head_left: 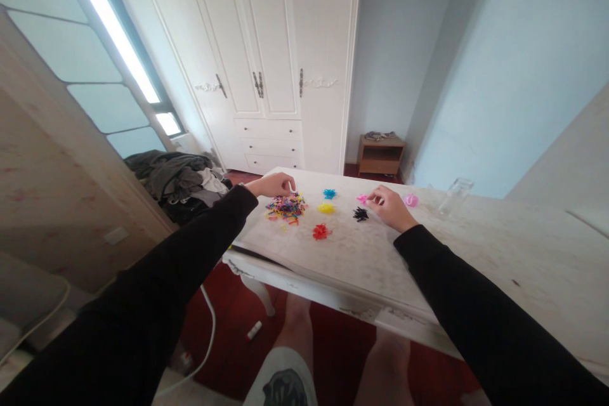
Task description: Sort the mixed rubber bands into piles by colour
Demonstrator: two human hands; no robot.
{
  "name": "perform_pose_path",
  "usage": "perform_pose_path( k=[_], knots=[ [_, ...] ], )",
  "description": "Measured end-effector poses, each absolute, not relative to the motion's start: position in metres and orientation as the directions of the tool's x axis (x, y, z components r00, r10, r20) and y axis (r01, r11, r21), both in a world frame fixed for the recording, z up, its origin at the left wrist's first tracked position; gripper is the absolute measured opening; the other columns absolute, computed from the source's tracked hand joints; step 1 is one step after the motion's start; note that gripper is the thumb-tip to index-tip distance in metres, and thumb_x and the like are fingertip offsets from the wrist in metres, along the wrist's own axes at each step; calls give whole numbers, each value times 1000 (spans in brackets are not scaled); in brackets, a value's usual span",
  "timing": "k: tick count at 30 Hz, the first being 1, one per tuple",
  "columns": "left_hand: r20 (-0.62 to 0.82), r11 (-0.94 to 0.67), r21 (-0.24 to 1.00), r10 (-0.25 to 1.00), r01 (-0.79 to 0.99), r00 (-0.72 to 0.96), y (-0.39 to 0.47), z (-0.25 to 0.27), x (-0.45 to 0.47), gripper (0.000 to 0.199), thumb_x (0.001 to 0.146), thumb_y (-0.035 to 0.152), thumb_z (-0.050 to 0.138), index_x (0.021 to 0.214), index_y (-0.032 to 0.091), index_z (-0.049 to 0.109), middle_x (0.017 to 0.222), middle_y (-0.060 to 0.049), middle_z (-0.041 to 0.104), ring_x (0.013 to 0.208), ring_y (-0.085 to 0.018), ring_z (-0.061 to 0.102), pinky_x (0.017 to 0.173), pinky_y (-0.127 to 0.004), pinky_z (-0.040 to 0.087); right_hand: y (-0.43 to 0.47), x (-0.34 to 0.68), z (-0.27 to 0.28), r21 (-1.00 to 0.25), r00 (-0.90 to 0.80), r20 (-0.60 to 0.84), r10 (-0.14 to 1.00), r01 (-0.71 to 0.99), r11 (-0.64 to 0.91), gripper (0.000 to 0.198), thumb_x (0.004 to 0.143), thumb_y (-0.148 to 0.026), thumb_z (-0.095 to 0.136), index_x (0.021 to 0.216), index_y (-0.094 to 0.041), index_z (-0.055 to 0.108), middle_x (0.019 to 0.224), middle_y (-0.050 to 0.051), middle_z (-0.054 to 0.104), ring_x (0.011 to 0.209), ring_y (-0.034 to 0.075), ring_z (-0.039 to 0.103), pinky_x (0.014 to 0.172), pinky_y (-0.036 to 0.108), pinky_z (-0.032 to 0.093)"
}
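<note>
A mixed heap of small multicoloured rubber bands (286,207) lies on the left part of the white table. My left hand (276,185) is over its far edge, fingers curled down and pinched; whatever is between the fingertips is too small to make out. My right hand (387,206) reaches in from the right, thumb and fingers together at a small pink pile (362,199), which it partly covers. Just in front of its fingertips is a black pile (360,214). Between my hands lie blue (329,193), yellow (326,208) and red (321,231) piles of bands.
Right of my right hand are another pink pile (411,200) and a clear glass or plastic container (455,195). The table (304,273) has its near edge above my knees. Dark clothes (171,181) are heaped at left; a white wardrobe (271,32) stands behind.
</note>
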State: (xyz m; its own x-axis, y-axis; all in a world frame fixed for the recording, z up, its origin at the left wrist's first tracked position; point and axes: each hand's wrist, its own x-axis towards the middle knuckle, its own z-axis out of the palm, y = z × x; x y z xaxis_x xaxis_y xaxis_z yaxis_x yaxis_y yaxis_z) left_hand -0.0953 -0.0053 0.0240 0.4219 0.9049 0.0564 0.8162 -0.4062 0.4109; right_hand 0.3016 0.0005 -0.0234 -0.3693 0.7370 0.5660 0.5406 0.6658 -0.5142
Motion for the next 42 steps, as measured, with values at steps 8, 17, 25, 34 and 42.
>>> perform_pose_path(
  k=[8, 17, 25, 34, 42],
  knots=[
    [114, -393, 482, 914, 783, 389, -5, 29, -99, 33, 70, 36, 75, 89, 10, 71, 65, -5, 70, 56, -13, 61, 53, -22, 40, 3, 302, -26, -511, -381, 559, 736, 541, 668, 11, 81, -24, 61, 72, -18, 64, 81, 5, 62, 71, 17, 58, 69, 32, 46],
    [126, -326, 624, 939, 710, 321, -12, 39, -98, 35, 63, 33, 83, 86, 10, 69, 71, -7, 71, 66, -18, 68, 59, -26, 49, 1, 302, -24, -508, -395, 550, 736, 541, 670, 10, 80, -22, 61, 72, -17, 64, 81, 5, 62, 71, 17, 58, 69, 31, 46],
    [245, -412, 788, 892, 458, 380, -23, 43, -27, 33, 67, 32, 86, 85, 12, 66, 84, -8, 73, 78, -18, 72, 63, -24, 53, -9, 292, -19, -525, -412, 578, 704, 473, 707, 10, 83, -24, 63, 78, -18, 69, 80, 4, 65, 71, 17, 60, 67, 30, 48],
    [326, -444, 890, 776, 102, 540, 8, 10, 73, 45, 66, 32, 89, 97, 14, 62, 98, -5, 69, 77, -15, 73, 67, -24, 56, -18, 287, -13, -587, -421, 575, 701, 384, 713, 15, 87, -30, 68, 96, -20, 74, 90, 6, 73, 73, 16, 64, 69, 31, 51],
    [393, -469, 883, 702, -29, 593, 23, -6, 80, 52, 70, 30, 88, 112, 16, 60, 106, -5, 64, 80, -15, 74, 72, -26, 59, -12, 288, -17, -658, -387, 532, 753, 371, 655, 19, 85, -36, 72, 96, -21, 76, 85, 5, 73, 71, 17, 65, 65, 30, 52]
  ],
)
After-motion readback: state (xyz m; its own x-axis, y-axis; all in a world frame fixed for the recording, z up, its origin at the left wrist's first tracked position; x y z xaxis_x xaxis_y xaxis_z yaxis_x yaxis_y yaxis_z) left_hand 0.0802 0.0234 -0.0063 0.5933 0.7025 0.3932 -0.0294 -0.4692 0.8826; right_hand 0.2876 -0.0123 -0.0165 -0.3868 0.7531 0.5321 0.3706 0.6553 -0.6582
